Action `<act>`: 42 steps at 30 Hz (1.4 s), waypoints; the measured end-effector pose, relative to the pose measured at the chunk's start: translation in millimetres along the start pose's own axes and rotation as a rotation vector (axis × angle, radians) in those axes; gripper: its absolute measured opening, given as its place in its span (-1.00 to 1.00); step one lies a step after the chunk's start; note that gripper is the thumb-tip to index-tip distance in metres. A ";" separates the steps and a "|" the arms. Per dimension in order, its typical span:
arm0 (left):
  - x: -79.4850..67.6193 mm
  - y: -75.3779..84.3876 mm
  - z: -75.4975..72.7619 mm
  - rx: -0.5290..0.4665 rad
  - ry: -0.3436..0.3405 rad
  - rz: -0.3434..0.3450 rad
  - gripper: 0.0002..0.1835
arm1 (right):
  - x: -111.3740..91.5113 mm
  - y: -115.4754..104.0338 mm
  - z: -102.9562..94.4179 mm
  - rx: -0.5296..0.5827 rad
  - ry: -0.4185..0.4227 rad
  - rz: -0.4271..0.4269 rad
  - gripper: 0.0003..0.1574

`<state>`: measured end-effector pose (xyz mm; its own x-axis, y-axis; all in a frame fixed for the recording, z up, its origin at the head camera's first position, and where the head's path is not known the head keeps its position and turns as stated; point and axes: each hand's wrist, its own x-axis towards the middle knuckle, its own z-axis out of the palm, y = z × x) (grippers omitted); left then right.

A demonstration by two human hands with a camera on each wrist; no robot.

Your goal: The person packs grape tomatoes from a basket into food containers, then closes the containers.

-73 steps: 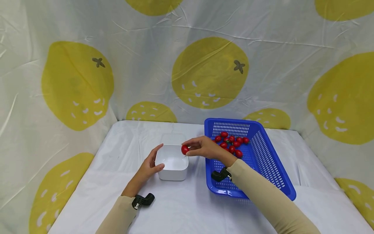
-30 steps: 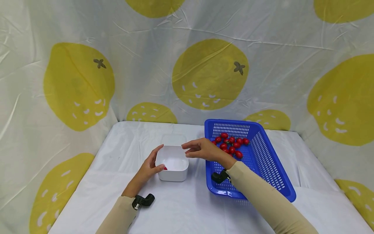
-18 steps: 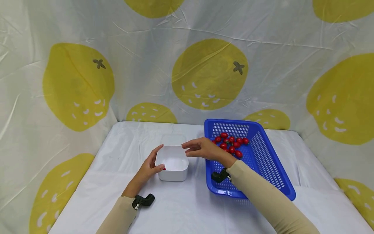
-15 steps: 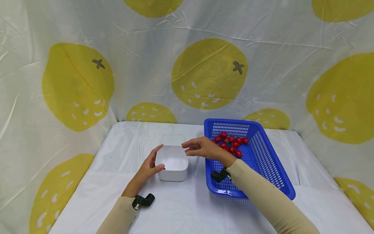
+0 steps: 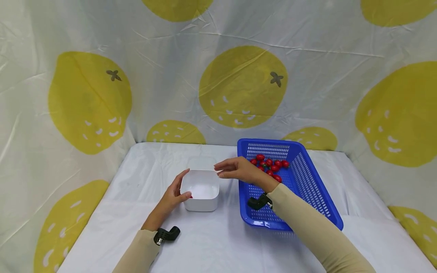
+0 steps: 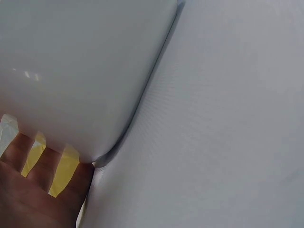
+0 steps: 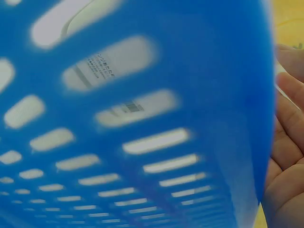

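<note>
A square white plastic container (image 5: 201,205) stands on the cloth. My left hand (image 5: 172,197) holds its left side, the thumb over the front rim and the fingers along the far side. Inside, a bit of red from a cherry tomato (image 5: 191,197) shows by the thumb; the rest is hidden. My right hand (image 5: 240,169) hovers by the container's right rim with relaxed, nearly straight fingers and nothing between them. Below its wrist is a blue plastic basket (image 5: 300,189) with several cherry tomatoes (image 5: 269,162), some partly covered by the hand. In the right wrist view the basket wall (image 7: 204,71) blocks much of the scene.
A clear, flat lid-like piece (image 5: 202,162) lies behind the container. White cloth (image 5: 205,242) covers the table. A curtain printed with yellow fruit (image 5: 164,83) hangs at the back and sides.
The cherry tomato that my right hand pinched over the container is now inside it. The right hand has let go and lately shifted slightly up and right. My left hand keeps its hold.
</note>
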<state>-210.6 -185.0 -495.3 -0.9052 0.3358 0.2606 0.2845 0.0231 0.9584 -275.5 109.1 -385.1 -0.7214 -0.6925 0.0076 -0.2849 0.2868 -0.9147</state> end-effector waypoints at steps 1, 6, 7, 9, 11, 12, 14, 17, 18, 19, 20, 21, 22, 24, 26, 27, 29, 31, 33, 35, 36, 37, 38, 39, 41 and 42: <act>-0.3 0.1 -0.3 0.001 0.001 0.002 -0.15 | -0.8 -0.1 -1.0 0.007 0.000 -0.002 -0.53; -0.7 1.2 -0.5 0.010 0.005 0.003 -0.16 | -7.7 -1.8 -7.2 0.001 0.013 0.004 -0.50; -0.5 1.1 -0.4 0.010 0.004 0.002 -0.16 | -9.6 -1.9 -8.7 -0.003 0.019 0.008 -0.50; 0.1 0.6 -0.4 0.006 0.003 0.004 -0.16 | -13.4 -2.0 -12.0 -0.009 0.036 0.020 -0.51; 0.4 0.4 -0.4 0.005 0.004 -0.004 -0.16 | -16.9 -1.3 -15.8 0.004 0.049 0.025 -0.52; 0.6 0.4 -0.4 0.003 0.005 -0.008 -0.17 | -18.5 -0.5 -17.7 0.011 0.055 0.030 -0.52; 0.7 0.2 -0.6 0.003 0.007 -0.018 -0.17 | -21.6 0.9 -21.4 0.018 0.068 0.034 -0.53; 1.1 0.3 -0.7 -0.007 0.003 -0.024 -0.16 | -26.3 3.6 -27.0 0.021 0.087 0.032 -0.53; 1.3 0.0 -0.8 -0.012 0.001 -0.024 -0.15 | -28.0 4.4 -28.6 0.018 0.094 0.030 -0.53; 1.5 -0.2 -0.9 -0.018 -0.002 -0.024 -0.15 | -30.1 4.7 -30.3 0.014 0.104 0.031 -0.53; 1.7 -0.4 -0.9 -0.028 -0.005 -0.021 -0.14 | -32.0 5.6 -32.0 0.008 0.111 0.031 -0.53; 1.8 -0.5 -0.8 -0.037 -0.008 -0.018 -0.14 | -34.2 6.2 -33.7 0.005 0.118 0.029 -0.53; 1.7 -0.5 -0.7 -0.043 -0.009 -0.021 -0.14 | -36.3 6.8 -35.3 0.002 0.128 0.036 -0.53; 1.3 -0.2 -0.3 -0.052 -0.011 -0.020 -0.15 | -40.6 7.8 -38.4 -0.014 0.144 0.045 -0.55; 0.5 0.3 0.3 -0.048 -0.008 -0.022 -0.16 | -44.4 9.2 -41.5 -0.033 0.158 0.055 -0.57; 0.3 0.6 0.6 -0.044 -0.006 -0.023 -0.16 | -46.0 9.7 -43.0 -0.038 0.166 0.061 -0.58; 0.0 0.5 0.6 -0.032 -0.001 -0.021 -0.17 | -48.6 10.9 -45.9 -0.056 0.182 0.068 -0.59; -0.2 -0.3 0.3 -0.019 0.004 -0.021 -0.17 | -51.1 11.9 -49.0 -0.065 0.192 0.066 -0.59; 0.1 -0.8 0.1 -0.013 0.007 -0.018 -0.17 | -53.3 13.0 -52.1 -0.069 0.202 0.069 -0.60; -0.1 -0.6 0.1 -0.012 0.007 -0.015 -0.17 | -56.4 10.9 -54.5 -0.078 0.205 0.072 -0.59; 0.0 -0.7 0.1 -0.011 0.008 -0.013 -0.17 | -57.4 12.0 -56.2 -0.080 0.205 0.074 -0.58; -0.1 -0.5 0.0 -0.006 0.009 -0.013 -0.17 | -58.4 13.6 -57.8 -0.088 0.207 0.078 -0.58; 0.0 -0.4 0.0 -0.002 0.010 -0.012 -0.17 | -59.3 15.3 -59.4 -0.100 0.208 0.079 -0.56; 0.0 -0.3 0.1 -0.001 0.010 -0.009 -0.17 | -60.3 17.0 -60.9 -0.111 0.210 0.083 -0.55; 0.3 -0.8 0.0 0.003 0.011 -0.008 -0.17 | -61.1 24.3 -64.6 -0.127 0.218 0.088 -0.52; 0.4 -1.1 -0.1 0.004 0.012 -0.008 -0.17 | -62.1 26.0 -66.0 -0.141 0.222 0.094 -0.51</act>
<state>-211.3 -185.0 -496.2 -0.9109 0.3246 0.2546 0.2789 0.0298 0.9599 -279.8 203.2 -382.7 -0.8651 -0.5008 0.0280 -0.2840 0.4430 -0.8504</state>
